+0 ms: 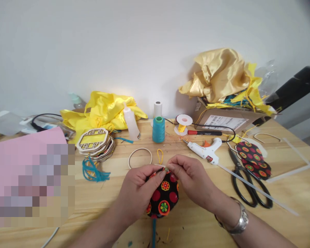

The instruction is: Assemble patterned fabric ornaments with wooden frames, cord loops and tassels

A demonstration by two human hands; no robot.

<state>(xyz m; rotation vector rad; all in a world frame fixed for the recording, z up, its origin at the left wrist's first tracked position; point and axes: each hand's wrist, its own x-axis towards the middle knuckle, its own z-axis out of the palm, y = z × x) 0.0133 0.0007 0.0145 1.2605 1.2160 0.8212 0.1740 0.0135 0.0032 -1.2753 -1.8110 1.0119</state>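
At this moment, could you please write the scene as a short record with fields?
Left hand: holds the patterned black piece near its top
Right hand: fingertips pinch at the same top edge
Beyond hands: wooden ring, blue thread cone
Right side: white glue gun, black-handled scissors
Left side: stacked wooden frames, blue tassel in front

We see soft, even light, a faint shadow on the far wall point(113, 44), sheen on the gold cloth point(219, 74), pixelated blocks point(38, 186) near left, a dark far-right corner.
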